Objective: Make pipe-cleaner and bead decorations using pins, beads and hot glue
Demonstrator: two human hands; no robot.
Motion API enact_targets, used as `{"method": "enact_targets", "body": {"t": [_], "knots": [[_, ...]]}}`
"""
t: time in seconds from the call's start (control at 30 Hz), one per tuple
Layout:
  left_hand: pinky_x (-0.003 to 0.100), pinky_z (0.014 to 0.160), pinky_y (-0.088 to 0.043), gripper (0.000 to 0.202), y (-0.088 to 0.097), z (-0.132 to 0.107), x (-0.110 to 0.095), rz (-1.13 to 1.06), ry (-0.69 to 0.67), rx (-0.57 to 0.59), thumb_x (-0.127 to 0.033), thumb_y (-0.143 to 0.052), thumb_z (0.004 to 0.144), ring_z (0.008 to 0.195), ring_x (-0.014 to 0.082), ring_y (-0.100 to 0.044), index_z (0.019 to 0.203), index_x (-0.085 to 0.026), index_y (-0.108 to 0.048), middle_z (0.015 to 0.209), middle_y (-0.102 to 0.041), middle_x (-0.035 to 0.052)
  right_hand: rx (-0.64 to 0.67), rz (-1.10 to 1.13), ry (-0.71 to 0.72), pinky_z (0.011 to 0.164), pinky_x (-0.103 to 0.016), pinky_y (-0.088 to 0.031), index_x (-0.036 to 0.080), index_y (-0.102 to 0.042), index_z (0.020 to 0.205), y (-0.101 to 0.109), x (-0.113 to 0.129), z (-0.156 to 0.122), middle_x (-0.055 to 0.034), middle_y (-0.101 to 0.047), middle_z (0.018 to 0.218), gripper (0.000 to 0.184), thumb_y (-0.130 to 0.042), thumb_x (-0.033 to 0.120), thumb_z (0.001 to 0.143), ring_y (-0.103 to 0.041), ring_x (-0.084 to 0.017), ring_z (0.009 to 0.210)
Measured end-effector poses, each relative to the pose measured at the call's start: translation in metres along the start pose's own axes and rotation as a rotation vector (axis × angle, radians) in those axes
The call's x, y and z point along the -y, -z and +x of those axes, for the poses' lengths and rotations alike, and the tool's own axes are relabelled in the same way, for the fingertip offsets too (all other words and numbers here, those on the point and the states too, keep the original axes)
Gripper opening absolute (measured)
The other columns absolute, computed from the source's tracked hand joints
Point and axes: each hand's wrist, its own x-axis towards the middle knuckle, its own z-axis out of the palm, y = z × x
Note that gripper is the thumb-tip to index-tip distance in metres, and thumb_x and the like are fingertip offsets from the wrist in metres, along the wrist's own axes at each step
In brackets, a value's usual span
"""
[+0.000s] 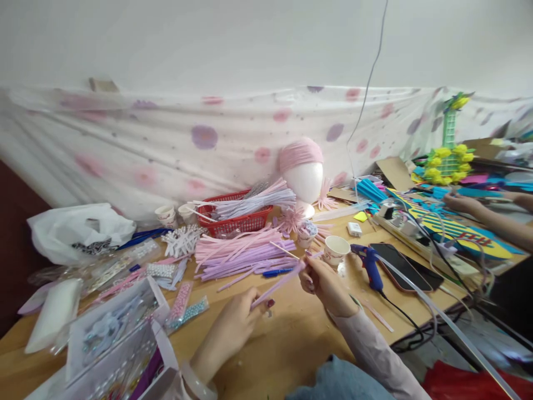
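A white bag (70,230) is sitting at far left, slumped, its black print (94,247) too creased to read. Below it, white boxes (159,297) are holding beads and trinkets; just beside them a pink bead packet (181,303) and a blue-green packet (195,311) are lying flat, no wording legible. The left hand (233,319) is closing thumb and fingers on the lower end of a lilac strip (277,288), which is slanting up over the bare front of the table (287,344). Behind the hands, pink and lilac stems (241,253) are lying in a heap, and a red basket (241,225) is holding paler ones. A blue pen (277,272) is resting near the heap. The right hand (318,280) is pinching the strip's upper end, with a thin stick (284,250) jutting left from its fingertips. Beyond, a white dummy head (306,180) is wearing a pink band (302,154). A paper cup (336,247) is standing just beyond the right hand; a blue glue gun (370,266) and a dark-screened phone (400,266) are lying right of it. Farther right, a yellow-and-blue board (453,228) is carrying red marks like lettering, unreadable from here. A co-worker's hand (462,204) is reaching in above the board, its grip unclear.
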Motion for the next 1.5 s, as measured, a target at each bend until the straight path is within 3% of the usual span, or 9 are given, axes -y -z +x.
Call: {"method": "enact_targets", "body": {"t": [0.37,0.57,0.67,0.83,0.9,0.97,1.13,1.3,1.5], "knots": [[0.027,0.063,-0.034,0.033,-0.012,0.011,-0.022,0.173,-0.058,-0.023,-0.038,-0.027,0.099,0.076,0.0204,-0.062,0.093,-0.021,-0.055,0.085,-0.068,0.0051,0.155,-0.016,-0.176,0.037,-0.020,-0.030,0.016,-0.057,0.067,-0.012,-0.022,-0.004,0.0009,-0.054,0.047,0.035,-0.055,0.049,0.079,-0.044,-0.009,0.036],[0.029,0.061,-0.032,0.039,-0.021,0.009,-0.020,0.304,0.005,-0.045,-0.032,-0.022,0.100,0.074,0.0213,-0.064,0.088,-0.022,-0.057,0.080,-0.069,0.0048,0.005,-0.075,-0.208,0.035,-0.020,-0.024,0.016,-0.061,0.082,0.007,-0.022,0.003,0.0046,-0.049,0.041,0.051,-0.055,0.066,0.072,-0.036,-0.008,0.032],[0.031,0.061,-0.030,0.038,-0.027,0.010,-0.017,0.375,0.018,-0.012,-0.028,-0.023,0.099,0.078,0.0231,-0.066,0.088,-0.022,-0.059,0.083,-0.071,0.0057,-0.141,-0.193,-0.124,0.034,-0.021,-0.019,0.017,-0.059,0.085,0.016,-0.017,0.006,0.0072,-0.043,0.036,0.057,-0.052,0.072,0.070,-0.029,-0.008,0.029],[0.030,0.059,-0.029,0.035,-0.030,0.013,-0.018,0.399,0.035,-0.018,-0.028,-0.026,0.099,0.075,0.0224,-0.066,0.088,-0.021,-0.058,0.081,-0.071,0.0060,-0.282,-0.548,0.246,0.041,-0.020,-0.024,0.017,-0.057,0.078,0.019,-0.001,-0.007,0.0079,-0.039,0.045,0.042,-0.061,0.059,0.079,-0.034,-0.007,0.041],[0.029,0.058,-0.029,0.031,-0.028,0.013,-0.019,0.364,0.007,-0.036,-0.028,-0.028,0.098,0.071,0.0209,-0.064,0.085,-0.021,-0.056,0.076,-0.068,0.0043,-0.305,-0.650,0.268,0.042,-0.020,-0.027,0.018,-0.054,0.075,0.019,0.004,-0.013,0.0063,-0.042,0.049,0.043,-0.056,0.060,0.083,-0.037,-0.007,0.044],[0.028,0.059,-0.031,0.029,-0.025,0.013,-0.021,0.297,-0.024,-0.067,-0.027,-0.029,0.098,0.069,0.0190,-0.062,0.082,-0.022,-0.053,0.074,-0.066,0.0027,-0.306,-0.675,0.171,0.040,-0.019,-0.029,0.019,-0.054,0.081,0.019,0.004,-0.016,0.0046,-0.048,0.056,0.046,-0.050,0.065,0.084,-0.042,-0.008,0.044],[0.027,0.060,-0.032,0.025,-0.027,0.017,-0.028,0.187,-0.058,-0.137,-0.023,-0.031,0.097,0.067,0.0173,-0.058,0.080,-0.021,-0.049,0.072,-0.062,0.0017,-0.062,-0.402,-0.208,0.031,-0.020,-0.023,0.018,-0.056,0.097,0.016,-0.011,-0.012,0.0035,-0.051,0.053,0.073,-0.039,0.084,0.072,-0.038,-0.009,0.034],[0.027,0.064,-0.033,0.023,-0.034,0.025,-0.030,0.125,-0.130,-0.146,-0.019,-0.035,0.094,0.072,0.0173,-0.059,0.078,-0.021,-0.051,0.076,-0.063,0.0019,0.094,-0.199,-0.126,0.038,-0.019,-0.018,0.015,-0.060,0.100,0.002,-0.020,-0.017,0.0076,-0.040,0.051,0.055,-0.060,0.065,0.078,-0.030,-0.005,0.037],[0.026,0.062,-0.033,0.027,-0.028,0.020,-0.021,0.136,-0.104,-0.140,-0.022,-0.034,0.095,0.067,0.0163,-0.057,0.074,-0.022,-0.051,0.071,-0.061,0.0006,0.038,-0.136,-0.052,0.042,-0.022,-0.018,0.014,-0.063,0.092,0.008,-0.018,-0.018,0.0067,-0.039,0.053,0.050,-0.056,0.062,0.082,-0.030,-0.006,0.041]]}}
